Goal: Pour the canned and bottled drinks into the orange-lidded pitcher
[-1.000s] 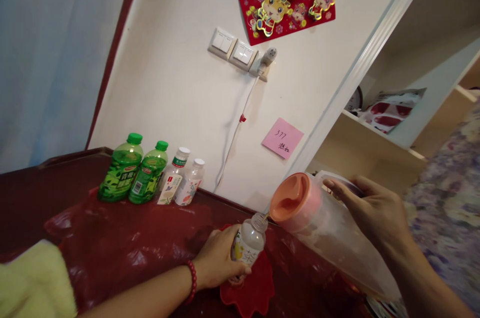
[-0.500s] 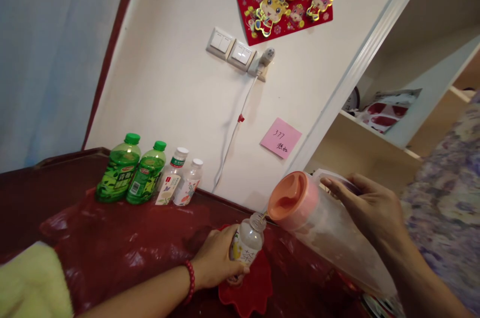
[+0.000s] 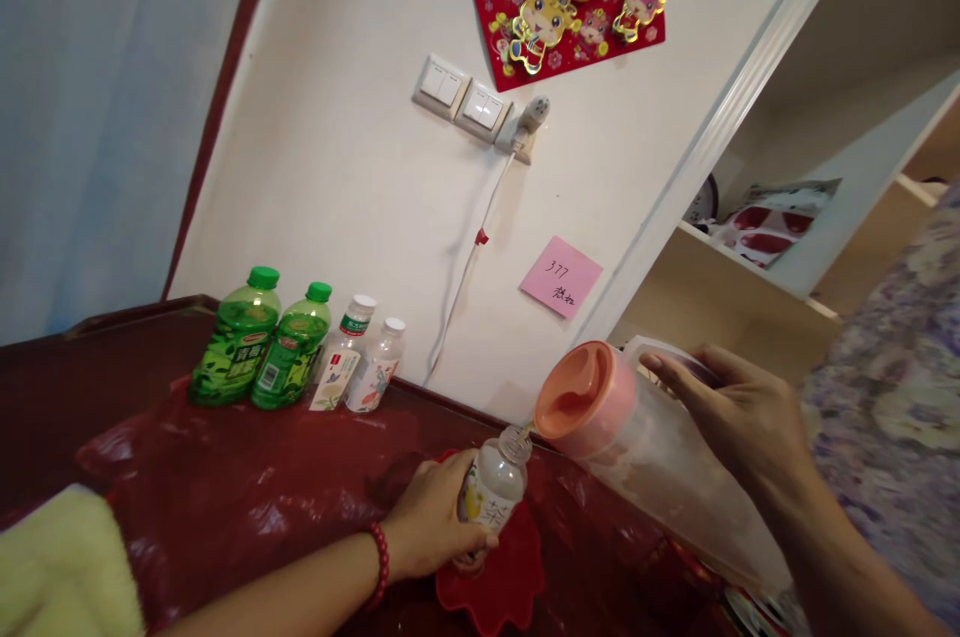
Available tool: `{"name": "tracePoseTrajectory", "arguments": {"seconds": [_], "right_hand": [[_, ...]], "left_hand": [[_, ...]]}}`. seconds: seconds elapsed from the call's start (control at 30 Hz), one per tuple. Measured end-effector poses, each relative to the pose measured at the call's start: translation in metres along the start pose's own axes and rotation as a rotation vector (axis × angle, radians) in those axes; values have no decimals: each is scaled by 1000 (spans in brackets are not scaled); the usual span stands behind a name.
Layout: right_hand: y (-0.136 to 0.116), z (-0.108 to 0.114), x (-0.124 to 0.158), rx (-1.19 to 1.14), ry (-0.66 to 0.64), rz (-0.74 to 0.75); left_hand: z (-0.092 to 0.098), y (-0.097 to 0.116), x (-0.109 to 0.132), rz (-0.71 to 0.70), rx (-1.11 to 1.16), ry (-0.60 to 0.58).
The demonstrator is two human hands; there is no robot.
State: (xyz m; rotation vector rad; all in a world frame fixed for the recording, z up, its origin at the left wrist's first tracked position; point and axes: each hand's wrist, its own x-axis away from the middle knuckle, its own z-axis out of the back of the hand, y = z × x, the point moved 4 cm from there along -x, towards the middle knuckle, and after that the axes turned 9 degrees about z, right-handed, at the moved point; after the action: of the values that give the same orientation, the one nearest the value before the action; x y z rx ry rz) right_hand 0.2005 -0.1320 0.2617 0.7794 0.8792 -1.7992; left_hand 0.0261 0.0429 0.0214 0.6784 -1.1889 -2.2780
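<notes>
My left hand (image 3: pixel 439 522), with a red bead bracelet at its wrist, is closed round a clear bottle (image 3: pixel 501 472) with a white label. The bottle has no cap and stands slightly tilted over a red scalloped dish (image 3: pixel 517 572). My right hand (image 3: pixel 750 427) grips the handle of a translucent pitcher (image 3: pixel 675 487) with an orange lid (image 3: pixel 589 392). Tipped to the left, the pitcher has its spout just above the bottle's mouth, and a thin stream of liquid runs between them. The liquid level in the bottle is hard to make out.
Two green bottles (image 3: pixel 236 347) and two smaller white-capped bottles (image 3: pixel 375 367) stand along the wall on the dark red table (image 3: pixel 285 487). A yellow towel (image 3: pixel 67 567) lies at front left. A white cord (image 3: pixel 461 292) hangs from the socket; shelves (image 3: pixel 757 277) are at right.
Both hands hold nearly the same pose. The pitcher has shifted very slightly left, and liquid is still running from its spout into the bottle.
</notes>
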Motion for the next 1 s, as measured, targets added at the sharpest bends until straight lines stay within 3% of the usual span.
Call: {"name": "tracePoseTrajectory", "arguments": {"seconds": [1.0], "right_hand": [[-6, 3, -1, -7, 9, -9]], "left_hand": [[-1, 0, 1, 12, 27, -6]]}}
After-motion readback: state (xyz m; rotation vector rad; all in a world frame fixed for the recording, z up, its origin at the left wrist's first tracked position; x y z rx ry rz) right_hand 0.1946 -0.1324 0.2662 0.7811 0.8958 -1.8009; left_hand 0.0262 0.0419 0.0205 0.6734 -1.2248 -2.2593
